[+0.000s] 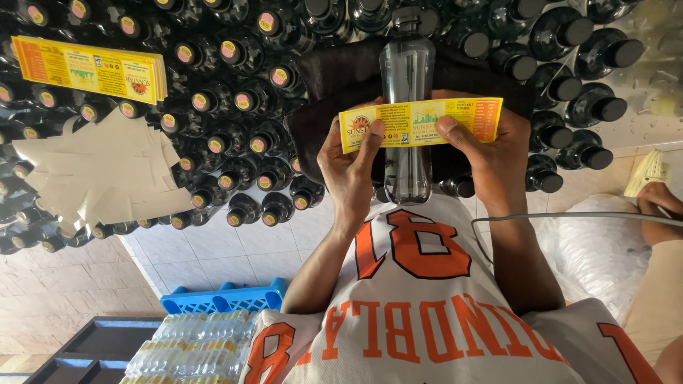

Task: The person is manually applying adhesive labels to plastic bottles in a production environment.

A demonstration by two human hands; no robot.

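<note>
Rows of dark capped bottles (235,107) fill the surface beyond me. My left hand (348,167) and right hand (491,160) pinch a yellow label (420,122) by its ends, stretched across the clear bottle (407,107) lying at centre. I should keep it level and taut, then press from the middle outward.

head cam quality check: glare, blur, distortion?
Head view: sharp on the yellow label and clear bottle; both hands evenly lit, no motion blur. Bright washout at the top right corner. Dark bottles carry small highlights. Wide-angle bending toward the edges; the picture looks upside down.
</note>
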